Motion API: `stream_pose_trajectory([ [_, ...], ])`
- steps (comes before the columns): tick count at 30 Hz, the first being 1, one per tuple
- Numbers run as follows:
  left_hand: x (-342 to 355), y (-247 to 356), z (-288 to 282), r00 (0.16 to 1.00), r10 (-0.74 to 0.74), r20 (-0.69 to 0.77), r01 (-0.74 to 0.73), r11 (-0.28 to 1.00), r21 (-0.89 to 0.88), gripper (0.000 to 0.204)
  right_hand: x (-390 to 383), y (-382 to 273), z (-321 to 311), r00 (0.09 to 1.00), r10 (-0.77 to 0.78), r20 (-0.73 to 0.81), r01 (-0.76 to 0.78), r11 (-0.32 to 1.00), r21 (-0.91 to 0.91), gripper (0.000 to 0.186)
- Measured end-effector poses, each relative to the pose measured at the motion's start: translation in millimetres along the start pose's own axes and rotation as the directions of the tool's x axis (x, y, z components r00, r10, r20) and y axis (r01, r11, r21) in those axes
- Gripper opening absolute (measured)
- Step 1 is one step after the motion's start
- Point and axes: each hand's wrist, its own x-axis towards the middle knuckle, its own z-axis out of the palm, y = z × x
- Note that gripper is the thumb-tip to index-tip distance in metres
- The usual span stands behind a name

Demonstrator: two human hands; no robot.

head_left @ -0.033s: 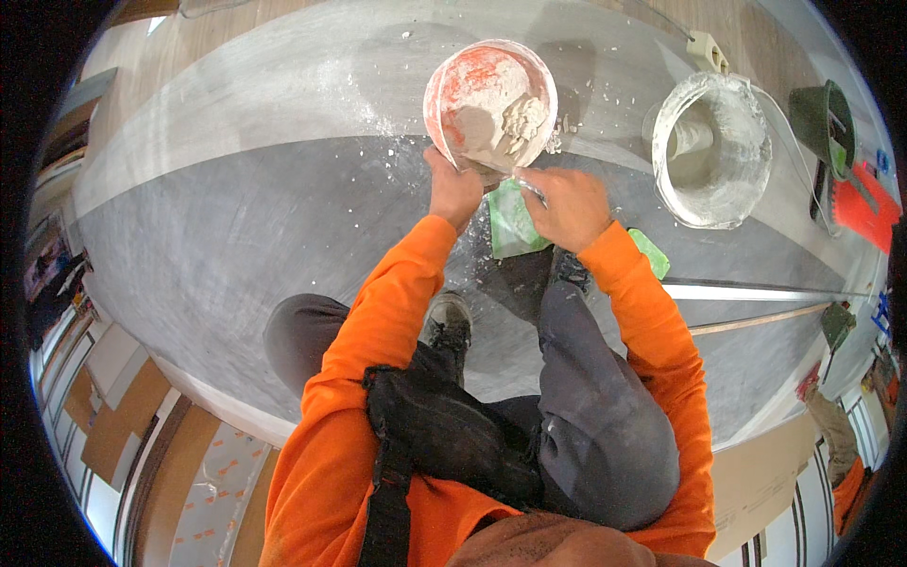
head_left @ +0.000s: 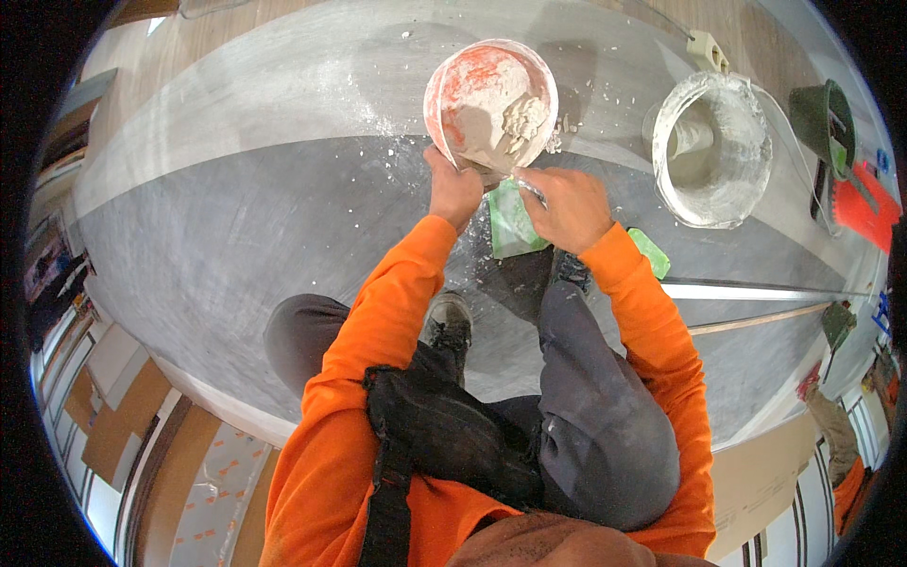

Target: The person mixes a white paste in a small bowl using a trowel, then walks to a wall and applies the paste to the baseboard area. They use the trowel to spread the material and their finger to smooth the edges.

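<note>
A white bucket (head_left: pixel 431 111) with red-orange patches on its inside stands ahead of me, tilted so its mouth faces me. Beige powder (head_left: pixel 496 90) coats its inner wall, with a crumbly lump (head_left: pixel 522 121) at the right. My left hand (head_left: pixel 455 194) grips the bucket's near side, thumb by the rim; the other fingers are partly hidden. Closed around a slim, pale-handled scraper (head_left: pixel 531 191), my right hand (head_left: pixel 574 203) holds it at the near rim. Its grey end lies against the bucket edge between my hands, and its exact shape is hard to make out. A green-and-white packet (head_left: pixel 515 222) lies below.
A larger plaster-smeared bucket (head_left: pixel 663 180) stands at the right, with a power socket block (head_left: pixel 707 52) behind it. Further right are a dark bucket (head_left: pixel 806 109) and a red flat tool (head_left: pixel 867 208). A metal straightedge (head_left: pixel 746 293) and a wooden strip (head_left: pixel 756 319) lie on the floor.
</note>
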Motion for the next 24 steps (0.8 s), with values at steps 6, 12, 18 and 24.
stream_pose_trajectory([
  [6, -4, 12, 5, 1.000, 0.013, 0.009, -0.013, 1.000, 0.009, 0.057, 20, 27, -29, 0.973, 0.152, -0.175, -0.174, 0.978, -0.117, 0.028],
  [12, -7, 16, 6, 1.000, -0.008, 0.011, 0.009, 0.997, -0.082, 0.055, 9, 13, -8, 0.993, 0.096, -0.067, -0.105, 0.983, -0.150, 0.029],
  [18, -18, 39, 15, 0.997, -0.068, 0.024, 0.070, 0.987, -0.143, 0.058, 16, 27, -15, 0.975, 0.124, -0.185, -0.155, 0.974, -0.163, 0.032],
  [24, -19, 49, 13, 0.996, -0.080, 0.026, 0.083, 0.988, -0.131, 0.063, 9, 24, -9, 0.995, 0.023, -0.100, -0.040, 0.984, -0.171, 0.033],
])
